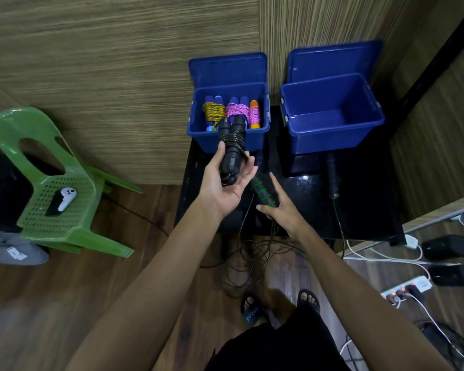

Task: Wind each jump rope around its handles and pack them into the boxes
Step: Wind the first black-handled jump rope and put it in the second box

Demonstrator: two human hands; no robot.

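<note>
Holding: left hand (227, 180), palm up, fingers loosely curled under a wound black rope (231, 151) at frame centre
Long axis: near upright in frame, top end over the left box (228, 140)
Right hand (279, 210): fingers clamped on green-striped handle (263, 192), tilted toward upper left
Right box (332, 137): upper right, open
Table (364, 204): black, under both boxes

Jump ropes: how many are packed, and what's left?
Done: three wound ropes sit in the left box. In hand: the left hand holds a wound black rope; the right hand grips a green-striped handle, cord loose. Left: another handle; right box empty.
</note>
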